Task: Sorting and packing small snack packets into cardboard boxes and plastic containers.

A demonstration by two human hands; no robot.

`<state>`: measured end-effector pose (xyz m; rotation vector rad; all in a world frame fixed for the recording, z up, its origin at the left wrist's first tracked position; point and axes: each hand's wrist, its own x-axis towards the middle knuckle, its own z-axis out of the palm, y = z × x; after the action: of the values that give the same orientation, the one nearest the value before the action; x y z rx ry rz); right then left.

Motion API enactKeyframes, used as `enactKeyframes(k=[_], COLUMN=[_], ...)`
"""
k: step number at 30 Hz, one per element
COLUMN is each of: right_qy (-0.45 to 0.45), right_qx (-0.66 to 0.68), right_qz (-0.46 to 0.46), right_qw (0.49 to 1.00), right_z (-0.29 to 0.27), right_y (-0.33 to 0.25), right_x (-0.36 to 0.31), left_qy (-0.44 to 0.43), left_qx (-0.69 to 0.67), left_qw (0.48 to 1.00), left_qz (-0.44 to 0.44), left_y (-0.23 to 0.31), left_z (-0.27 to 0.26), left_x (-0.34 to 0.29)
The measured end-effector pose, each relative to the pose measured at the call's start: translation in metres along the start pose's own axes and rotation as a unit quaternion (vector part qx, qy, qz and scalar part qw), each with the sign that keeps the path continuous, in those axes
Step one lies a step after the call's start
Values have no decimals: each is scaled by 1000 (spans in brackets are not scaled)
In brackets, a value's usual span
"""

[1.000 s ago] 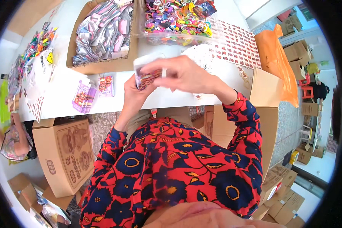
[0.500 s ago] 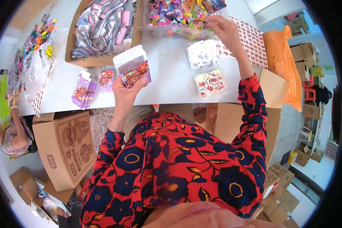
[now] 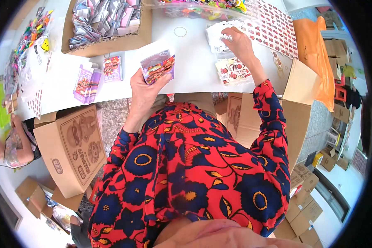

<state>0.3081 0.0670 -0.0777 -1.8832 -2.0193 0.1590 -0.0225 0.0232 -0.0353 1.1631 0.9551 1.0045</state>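
My left hand [image 3: 144, 89] holds a small purple and white printed box [image 3: 158, 66] with its flap up, just above the near edge of the white table [image 3: 194, 66]. My right hand [image 3: 239, 43] reaches over the table, its fingers resting on a pile of white sticker sheets [image 3: 219, 34]. A second small pile of red-printed stickers [image 3: 231, 70] lies beside my right wrist. Both forearms wear red and blue flowered sleeves.
A cardboard box of silver packets [image 3: 105, 20] and a clear tub of colourful trinkets [image 3: 202, 7] stand at the back. More purple boxes [image 3: 87, 80] lie left. Open cardboard cartons [image 3: 76, 144] stand below the table; an orange bag [image 3: 314, 53] hangs right. Another person [image 3: 12, 142] sits far left.
My hands have parted. The right hand left the box, reached toward the tub, then came down onto the white sticker pile. The left hand keeps holding the box.
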Motion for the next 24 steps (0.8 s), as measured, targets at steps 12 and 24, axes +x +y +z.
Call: enactKeyframes(k=[12,24], right_qy=[1,39], right_qx=[-25,284], right_qz=[-10,103], right_qw=[1000,953], right_z=[11,-25], right_y=[7,26], right_x=[-1,1], left_qy=[-4,-62], left_qx=[3,30], left_qw=[1000,997], left_qz=[-14,-26], left_y=[1,1], left_z=[9,28], left_x=[-3,4])
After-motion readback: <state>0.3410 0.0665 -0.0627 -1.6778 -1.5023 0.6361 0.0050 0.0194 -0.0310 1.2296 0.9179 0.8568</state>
